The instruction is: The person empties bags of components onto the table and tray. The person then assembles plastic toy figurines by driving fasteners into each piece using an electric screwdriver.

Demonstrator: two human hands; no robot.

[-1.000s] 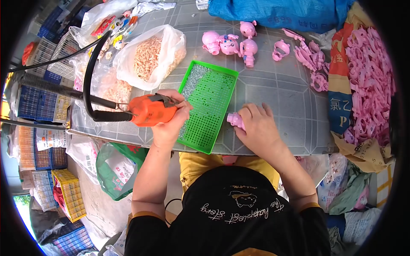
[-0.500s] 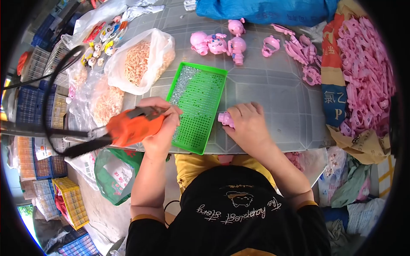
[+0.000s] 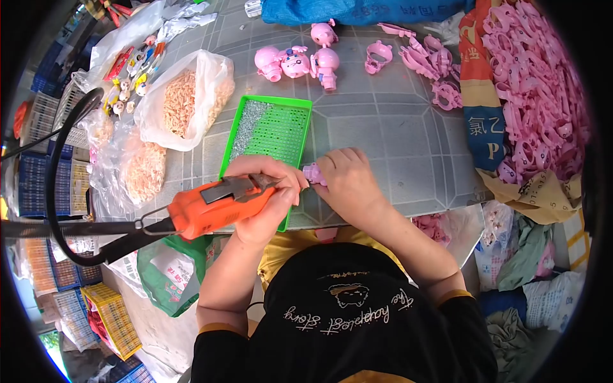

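An orange power screwdriver with a black cable and spring is gripped in my left hand, over the lower left part of a green perforated tray. Small silvery screws lie along the tray's left side. My right hand is wrapped round a small pink plastic part just right of the tray. The fingertips of my left hand are close to that part; whether they touch it I cannot tell. The tool's tip is hidden by my fingers.
Pink figures stand at the back, with pink shells to their right. A sack of pink parts is at the right. Bags of beige pieces lie at the left; a blue sack borders the back.
The view has shifted, so the tabletop things appear further left. My left hand has brought the orange screwdriver rightward to the pink part, which stays in my right hand.
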